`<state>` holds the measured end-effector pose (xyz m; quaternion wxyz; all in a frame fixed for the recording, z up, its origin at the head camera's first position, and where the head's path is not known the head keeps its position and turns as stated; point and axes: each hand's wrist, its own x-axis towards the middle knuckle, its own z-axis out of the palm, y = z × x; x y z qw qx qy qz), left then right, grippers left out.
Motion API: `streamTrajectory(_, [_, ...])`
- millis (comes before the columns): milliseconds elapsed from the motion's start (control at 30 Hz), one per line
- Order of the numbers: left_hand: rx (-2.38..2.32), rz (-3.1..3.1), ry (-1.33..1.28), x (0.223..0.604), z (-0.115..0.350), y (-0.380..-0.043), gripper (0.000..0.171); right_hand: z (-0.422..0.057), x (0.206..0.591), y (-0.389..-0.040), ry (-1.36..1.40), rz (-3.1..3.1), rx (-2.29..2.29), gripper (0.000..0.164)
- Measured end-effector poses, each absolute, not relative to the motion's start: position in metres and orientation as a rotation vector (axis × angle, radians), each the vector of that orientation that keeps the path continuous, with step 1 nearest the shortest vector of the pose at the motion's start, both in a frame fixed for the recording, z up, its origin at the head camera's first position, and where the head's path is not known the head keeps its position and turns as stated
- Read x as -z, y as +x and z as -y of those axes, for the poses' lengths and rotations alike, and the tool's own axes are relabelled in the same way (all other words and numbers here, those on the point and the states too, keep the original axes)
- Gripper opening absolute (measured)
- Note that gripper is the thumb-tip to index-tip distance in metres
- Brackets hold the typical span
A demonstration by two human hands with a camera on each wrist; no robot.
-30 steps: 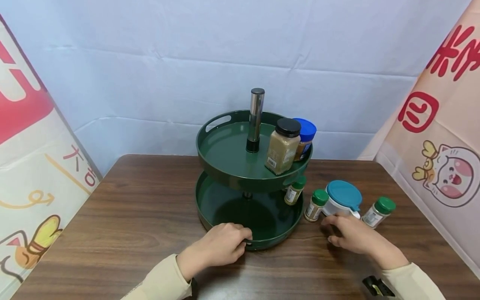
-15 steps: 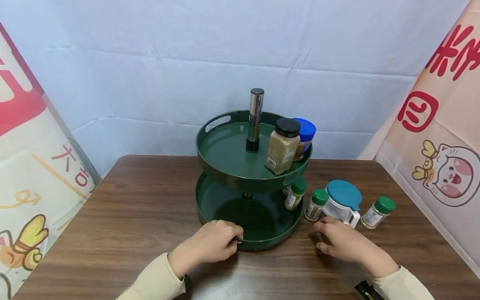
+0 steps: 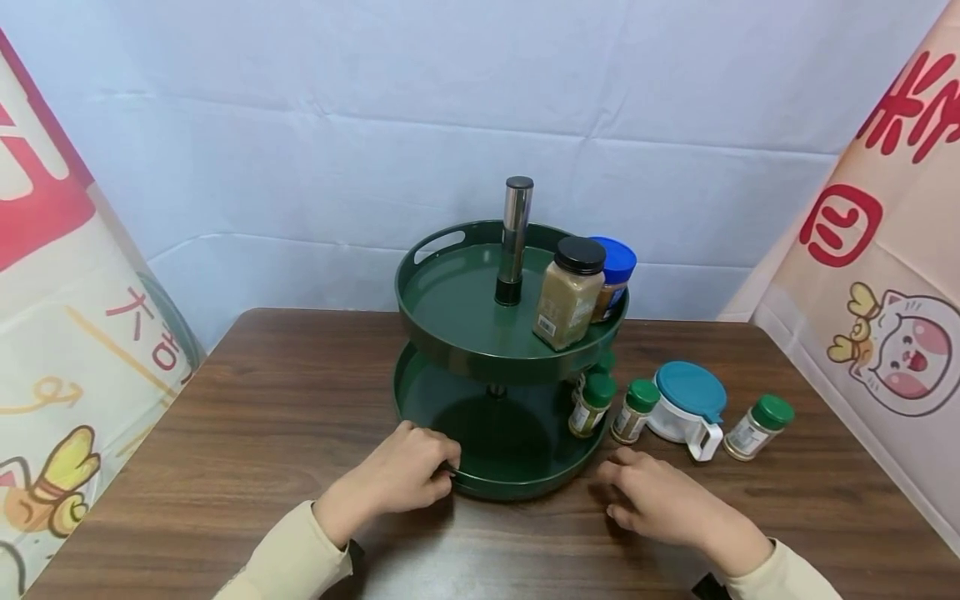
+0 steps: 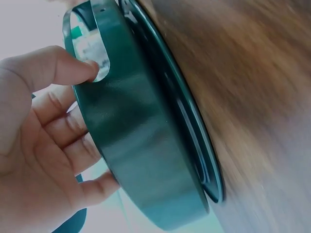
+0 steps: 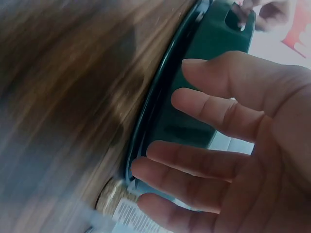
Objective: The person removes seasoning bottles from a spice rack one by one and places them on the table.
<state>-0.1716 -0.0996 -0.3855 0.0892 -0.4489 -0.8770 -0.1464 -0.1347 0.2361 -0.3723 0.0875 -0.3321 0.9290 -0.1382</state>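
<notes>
A dark green two-tier lazy Susan stands on the wooden table. My left hand pinches the front rim of its lower tray, thumb at the handle cutout and fingers over the inner side. Fingers relaxed and holding nothing, my right hand hovers just right of that tray. On the lower tier, at the right, a green-capped spice jar stands before a second one, mostly hidden. The upper tier bears a black-lidded jar and a blue-lidded jar.
Right of the lazy Susan, a green-capped spice jar stands close to the lower tray. Beside it are a white container with a teal lid and another green-capped jar. A pale cloth hangs behind the table.
My left hand has moved left along with the lower rim. The lower tier's jars have swung toward me, exposing the second one; the upper tier kept still. My right hand drew left, away from the teal-lidded container.
</notes>
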Motion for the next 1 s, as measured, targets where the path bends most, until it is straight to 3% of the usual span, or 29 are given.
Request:
streamTrajectory(500, [0.45,2.692,-1.17,0.383,0.125,-0.184,0.02,-0.209,0.379,-0.128,-1.097,-2.689,0.435,0.025])
streamTrajectory(1000, [0.554,2.714,-1.193,0.383,0.135,-0.193,0.02,-0.205,0.379,-0.123,-1.086,-2.664,0.47,0.026])
